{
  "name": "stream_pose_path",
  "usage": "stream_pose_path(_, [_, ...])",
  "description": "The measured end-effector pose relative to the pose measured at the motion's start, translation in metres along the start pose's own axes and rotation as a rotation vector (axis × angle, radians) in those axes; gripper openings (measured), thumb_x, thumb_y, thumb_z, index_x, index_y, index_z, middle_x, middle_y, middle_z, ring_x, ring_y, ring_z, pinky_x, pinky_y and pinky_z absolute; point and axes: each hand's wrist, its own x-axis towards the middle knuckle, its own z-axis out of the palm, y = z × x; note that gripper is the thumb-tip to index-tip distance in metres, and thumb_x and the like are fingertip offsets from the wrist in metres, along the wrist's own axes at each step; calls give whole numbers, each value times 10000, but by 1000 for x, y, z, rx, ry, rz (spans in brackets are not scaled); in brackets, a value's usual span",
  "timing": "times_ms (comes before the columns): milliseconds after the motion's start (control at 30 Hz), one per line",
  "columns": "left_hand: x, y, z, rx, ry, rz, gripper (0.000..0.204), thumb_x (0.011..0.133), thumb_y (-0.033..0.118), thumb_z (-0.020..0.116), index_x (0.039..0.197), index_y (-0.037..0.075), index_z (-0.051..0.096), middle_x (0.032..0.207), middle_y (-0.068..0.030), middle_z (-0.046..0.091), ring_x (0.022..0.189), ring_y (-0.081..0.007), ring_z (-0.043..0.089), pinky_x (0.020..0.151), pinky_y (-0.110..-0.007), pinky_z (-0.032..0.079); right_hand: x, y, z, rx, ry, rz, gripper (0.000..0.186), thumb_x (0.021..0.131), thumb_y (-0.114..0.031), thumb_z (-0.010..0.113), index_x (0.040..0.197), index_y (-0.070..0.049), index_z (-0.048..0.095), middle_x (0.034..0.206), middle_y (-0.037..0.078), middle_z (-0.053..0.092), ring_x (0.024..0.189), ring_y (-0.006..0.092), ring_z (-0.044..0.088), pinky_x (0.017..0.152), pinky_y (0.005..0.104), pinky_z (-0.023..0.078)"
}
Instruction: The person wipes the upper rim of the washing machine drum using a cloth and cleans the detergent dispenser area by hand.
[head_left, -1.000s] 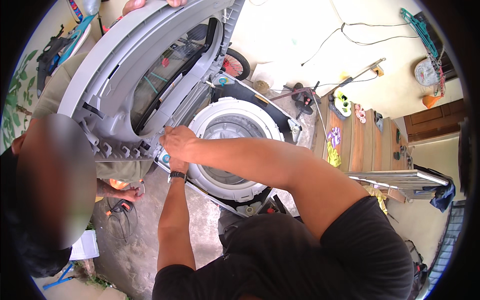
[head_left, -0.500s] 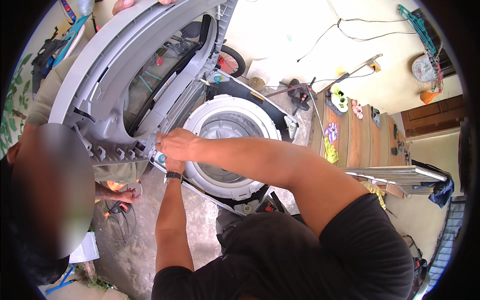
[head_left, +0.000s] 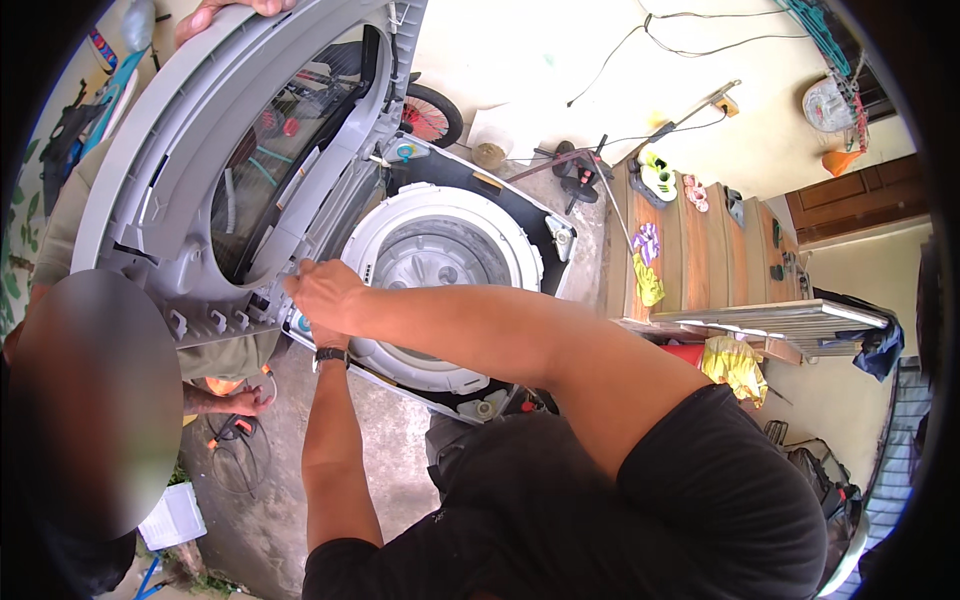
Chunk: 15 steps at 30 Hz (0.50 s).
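A top-loading washing machine stands before me, its white tub ring (head_left: 515, 250) exposed. Its grey top cover (head_left: 140, 170) is tilted up at the left. My right hand (head_left: 330, 293) is closed at the cover's lower corner, beside the row of hooks, with its fingertips on something too small to make out. Just below it, my left hand (head_left: 328, 338), with a dark wristband, reaches to the same corner; its fingers are hidden behind my right hand. Near them a blue round fitting (head_left: 300, 322) sits on the cabinet corner.
A co-worker's hand (head_left: 235, 12) grips the cover's upper edge; another person's hand (head_left: 248, 400) shows below the cover. A cable tool (head_left: 238, 428) lies on the concrete floor. Wooden steps (head_left: 690, 250) with shoes and cloths stand to the right. A bicycle wheel (head_left: 430, 115) stands behind.
My view has shifted, so the scene sits slightly further left and the co-worker's hand on the cover shows more. Both my hands remain at the same corner.
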Motion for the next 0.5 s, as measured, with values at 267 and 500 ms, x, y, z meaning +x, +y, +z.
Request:
stream_pose_path(267, [-5, -9, -11, -104, -76, -88, 700, 893, 480, 674, 1470, 152, 452, 1451, -120, 543, 1349, -282, 499, 1125, -448, 383, -1, -6, -21, 22, 152, -78, 53, 833, -163, 632, 884, -167, 645, 935, 69, 606, 792, 244, 684, 654, 399, 563])
stream_pose_path(500, [-2, 9, -14, 104, -142, -101, 549, 902, 363, 697, 1391, 173, 535, 1345, -99, 623, 1238, -268, 600, 1012, -445, 487, 8, 27, -16, 137, -13, -377, 88, 868, -170, 595, 917, -201, 661, 999, 72, 625, 852, 244, 685, 685, 384, 566])
